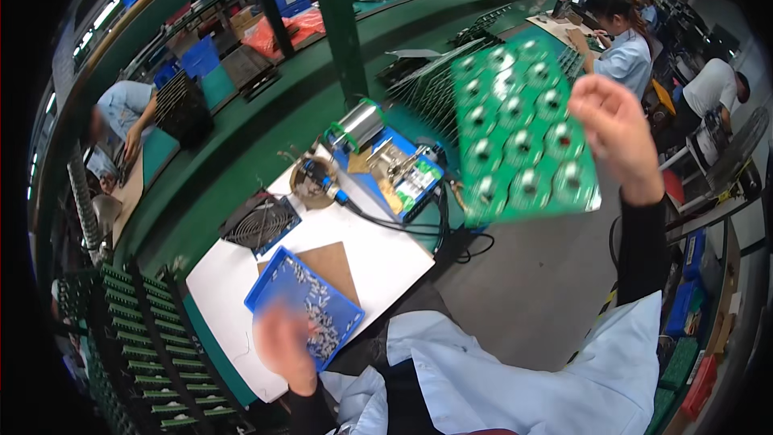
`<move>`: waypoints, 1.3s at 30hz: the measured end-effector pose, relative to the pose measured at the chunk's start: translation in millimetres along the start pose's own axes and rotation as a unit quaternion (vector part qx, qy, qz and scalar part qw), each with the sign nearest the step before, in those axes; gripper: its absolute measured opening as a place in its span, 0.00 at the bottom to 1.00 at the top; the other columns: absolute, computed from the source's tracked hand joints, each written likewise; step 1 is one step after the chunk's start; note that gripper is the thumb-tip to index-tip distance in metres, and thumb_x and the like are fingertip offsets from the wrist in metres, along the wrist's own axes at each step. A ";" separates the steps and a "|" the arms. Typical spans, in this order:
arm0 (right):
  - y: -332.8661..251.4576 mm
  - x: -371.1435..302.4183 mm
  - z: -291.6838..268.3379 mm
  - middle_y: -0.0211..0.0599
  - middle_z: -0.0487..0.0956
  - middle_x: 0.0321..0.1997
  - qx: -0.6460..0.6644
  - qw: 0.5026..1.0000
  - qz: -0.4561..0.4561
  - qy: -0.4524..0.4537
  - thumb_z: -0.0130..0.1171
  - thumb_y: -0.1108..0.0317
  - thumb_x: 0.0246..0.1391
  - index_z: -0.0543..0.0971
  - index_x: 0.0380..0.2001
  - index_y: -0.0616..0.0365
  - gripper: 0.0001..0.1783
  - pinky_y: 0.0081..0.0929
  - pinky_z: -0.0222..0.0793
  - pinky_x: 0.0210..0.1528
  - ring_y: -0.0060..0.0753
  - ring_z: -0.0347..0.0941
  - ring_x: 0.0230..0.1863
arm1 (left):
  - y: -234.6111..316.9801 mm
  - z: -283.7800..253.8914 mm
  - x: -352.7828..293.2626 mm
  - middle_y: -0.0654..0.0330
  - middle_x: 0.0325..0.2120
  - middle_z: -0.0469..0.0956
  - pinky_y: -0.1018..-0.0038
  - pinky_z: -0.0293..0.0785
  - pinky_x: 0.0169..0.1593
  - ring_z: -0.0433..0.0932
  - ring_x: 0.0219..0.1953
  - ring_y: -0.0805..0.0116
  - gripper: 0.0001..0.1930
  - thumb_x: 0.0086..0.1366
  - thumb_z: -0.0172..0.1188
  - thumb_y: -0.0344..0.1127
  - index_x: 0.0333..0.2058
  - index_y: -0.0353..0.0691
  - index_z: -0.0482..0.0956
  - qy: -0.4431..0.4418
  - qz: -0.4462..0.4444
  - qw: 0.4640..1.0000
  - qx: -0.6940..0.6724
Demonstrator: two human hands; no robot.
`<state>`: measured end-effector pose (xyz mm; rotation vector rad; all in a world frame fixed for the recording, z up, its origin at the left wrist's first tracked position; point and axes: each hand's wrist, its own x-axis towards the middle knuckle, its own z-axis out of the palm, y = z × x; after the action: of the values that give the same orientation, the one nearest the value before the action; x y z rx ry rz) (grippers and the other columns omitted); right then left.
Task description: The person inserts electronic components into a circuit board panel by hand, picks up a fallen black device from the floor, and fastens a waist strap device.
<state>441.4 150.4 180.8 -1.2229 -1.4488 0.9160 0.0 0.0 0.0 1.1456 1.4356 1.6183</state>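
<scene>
My right hand (616,129) is closed on the right edge of a green circuit board panel (499,125), raised and tilted above the right end of the bench. Rows of round sections with shiny centres cover the panel. Lower left, my left hand (286,346) is over the near left side of a blue tray (278,274). Motion smears its fingers, so whether they hold anything cannot be made out. Many small silvery parts (322,318) lie scattered inside the tray. Beneath the tray is a brown board (328,266) on a white sheet (394,254).
A small black fan (262,225), a cabled tool with a blue collar (334,192) and a solder wire spool (360,125) stand behind the tray. Racked boards (431,89) stand behind the panel; another rack (153,346) is at left. Co-workers (628,52) sit nearby.
</scene>
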 end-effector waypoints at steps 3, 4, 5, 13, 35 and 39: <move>2.4 60.3 -72.3 0.18 0.72 0.21 -0.006 1.000 -0.003 0.012 0.62 0.72 0.58 0.77 0.38 0.58 0.05 0.08 0.53 0.17 0.06 0.64 0.18 | -12.7 -34.1 -32.4 0.60 0.23 0.74 0.79 0.65 0.35 0.72 0.28 0.74 0.15 0.71 0.48 0.33 0.50 0.28 0.70 0.195 0.020 0.968 0.159; 5.7 87.5 -92.9 0.19 0.73 0.22 -0.009 0.996 -0.016 0.082 0.60 0.72 0.59 0.77 0.37 0.59 0.04 0.08 0.54 0.18 0.06 0.64 0.18 | -20.6 -38.6 -26.4 0.61 0.23 0.73 0.78 0.64 0.35 0.72 0.29 0.74 0.14 0.71 0.48 0.32 0.50 0.28 0.70 0.233 0.025 0.960 0.155; 12.9 117.2 -115.7 0.22 0.74 0.23 -0.044 0.996 -0.023 0.073 0.60 0.73 0.59 0.77 0.37 0.61 0.04 0.09 0.56 0.19 0.08 0.64 0.19 | -33.8 -46.2 -23.4 0.61 0.23 0.72 0.78 0.64 0.36 0.72 0.31 0.74 0.14 0.71 0.48 0.32 0.49 0.28 0.70 0.274 0.026 0.949 0.154; 114.8 310.8 -182.6 0.31 0.74 0.23 -0.121 0.975 0.070 0.174 0.57 0.77 0.56 0.77 0.34 0.67 0.04 0.16 0.58 0.19 0.19 0.66 0.20 | -73.7 -74.5 -48.5 0.50 0.33 0.78 0.66 0.75 0.37 0.76 0.34 0.57 0.16 0.73 0.50 0.41 0.45 0.34 0.79 0.316 -0.034 0.868 0.382; 272.7 436.2 -156.7 0.43 0.77 0.20 -0.164 0.946 0.161 0.229 0.51 0.77 0.53 0.75 0.23 0.71 0.08 0.27 0.64 0.15 0.31 0.73 0.17 | -85.8 -50.7 -30.9 0.54 0.30 0.71 0.68 0.69 0.36 0.68 0.31 0.63 0.14 0.75 0.44 0.39 0.37 0.33 0.72 0.316 -0.048 0.864 0.390; 266.5 435.8 -148.5 0.42 0.76 0.20 -0.204 0.945 0.176 0.185 0.51 0.78 0.53 0.73 0.25 0.70 0.06 0.26 0.65 0.15 0.30 0.73 0.17 | -64.9 -27.2 -15.6 0.54 0.31 0.71 0.68 0.69 0.37 0.68 0.31 0.62 0.14 0.75 0.44 0.39 0.37 0.33 0.72 0.323 -0.047 0.861 0.390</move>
<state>646.8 624.0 52.3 -1.8975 -1.1621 0.5778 -23.2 -14.3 -66.7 0.9105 2.7133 1.4268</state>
